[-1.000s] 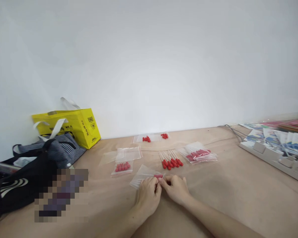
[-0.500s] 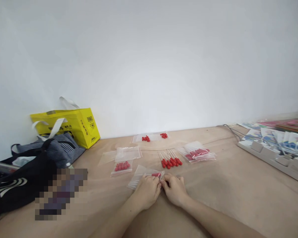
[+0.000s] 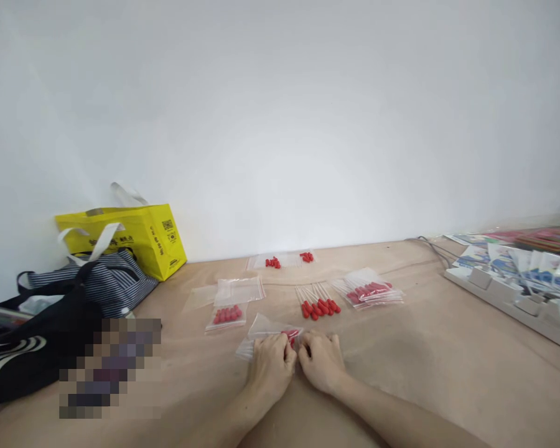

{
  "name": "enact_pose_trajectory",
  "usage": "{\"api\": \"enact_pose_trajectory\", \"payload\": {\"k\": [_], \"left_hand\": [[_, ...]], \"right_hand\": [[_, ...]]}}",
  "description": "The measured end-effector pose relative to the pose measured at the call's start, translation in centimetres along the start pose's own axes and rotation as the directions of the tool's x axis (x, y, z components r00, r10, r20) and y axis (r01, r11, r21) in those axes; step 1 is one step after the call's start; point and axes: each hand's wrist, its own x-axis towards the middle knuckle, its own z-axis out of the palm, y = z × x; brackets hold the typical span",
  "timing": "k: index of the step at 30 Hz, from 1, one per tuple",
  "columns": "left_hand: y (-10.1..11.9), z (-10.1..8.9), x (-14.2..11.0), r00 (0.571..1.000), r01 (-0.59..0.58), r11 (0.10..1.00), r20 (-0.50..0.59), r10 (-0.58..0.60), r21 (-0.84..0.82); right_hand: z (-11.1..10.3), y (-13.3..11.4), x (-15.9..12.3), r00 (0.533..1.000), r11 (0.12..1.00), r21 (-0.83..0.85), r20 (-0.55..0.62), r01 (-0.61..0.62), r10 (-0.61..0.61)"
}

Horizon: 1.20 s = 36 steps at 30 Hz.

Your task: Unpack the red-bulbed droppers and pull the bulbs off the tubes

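A plain pale wall point(image 3: 280, 124) rises behind a light brown tabletop point(image 3: 401, 373), which spreads across the lower part of the head view. At the near middle lies a clear bag point(image 3: 260, 325) with white sticks and red ends showing through the plastic. The left hand point(image 3: 273, 364) rests across its near side, fingers curled and clamped on the plastic, thumb drawn against them. The right hand point(image 3: 322, 361) sits just beside it, also curled, knuckles up, at the bag's right end; its fingertips are hidden, so whether it grips the plastic cannot be told. Just beyond the right hand, loose red-tipped sticks point(image 3: 320, 307) lie fanned out, red ends toward the person. To their right is a pile of filled bags point(image 3: 368, 290), red ends visible inside. Left of the loose sticks, a packet of red tips point(image 3: 228, 314) lies next to a flat clear sleeve point(image 3: 239, 290). Near the wall, a long clear packet point(image 3: 288, 260) shows two red clusters. At the far left, a yellow bag point(image 3: 163, 242) stands against the wall behind a striped bag point(image 3: 116, 283) and a black bag point(image 3: 42, 348). On the right, a white power strip point(image 3: 504, 305) with plugs lies beside printed cards point(image 3: 518, 258).
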Motion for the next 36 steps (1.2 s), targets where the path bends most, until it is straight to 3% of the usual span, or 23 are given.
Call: {"api": "enact_pose_trajectory", "payload": {"k": [5,8,10,15,20,24,26,31,36], "left_hand": [[-0.8,-1.1,0.0,0.992,-0.119,0.990,-0.055,0.115,-0.081],[-3.0,-2.0,0.3,0.975,-0.215,0.967,-0.092,0.204,-0.137],[-4.9,-2.4,0.4,0.969,-0.249,0.953,-0.048,0.244,-0.171],[-7.3,-2.3,-0.4,0.961,-0.204,0.938,0.126,0.247,-0.280],[-6.6,-1.6,-0.8,0.972,-0.138,0.943,0.138,0.187,-0.304],[-6.6,-1.4,-0.6,0.976,-0.138,0.941,0.116,0.182,-0.309],[-6.7,-1.4,-0.6,0.978,-0.127,0.939,0.115,0.171,-0.319],[-6.9,-1.6,-0.6,0.979,-0.112,0.923,0.117,0.166,-0.369],[-6.9,-1.6,-0.6,0.982,-0.073,0.923,0.132,0.132,-0.377]], "right_hand": [[-0.1,1.0,0.4,1.000,0.996,0.091,-0.009,0.000,0.001],[-0.3,2.2,0.9,0.998,0.985,0.171,-0.061,0.003,0.008],[-0.4,2.9,1.3,0.996,0.978,0.206,-0.092,0.018,0.000],[-0.3,3.3,1.7,0.978,0.930,0.303,-0.076,0.208,-0.194],[-0.6,3.0,1.6,0.945,0.868,0.374,-0.100,0.326,-0.312],[-1.1,2.9,1.6,0.887,0.743,0.517,-0.075,0.425,-0.455],[-1.1,3.0,1.7,0.882,0.708,0.577,-0.046,0.407,-0.469],[-0.3,3.5,1.7,0.949,0.798,0.553,0.039,0.240,-0.313],[-0.6,3.8,1.8,0.898,0.717,0.651,0.121,0.250,-0.423]]}}
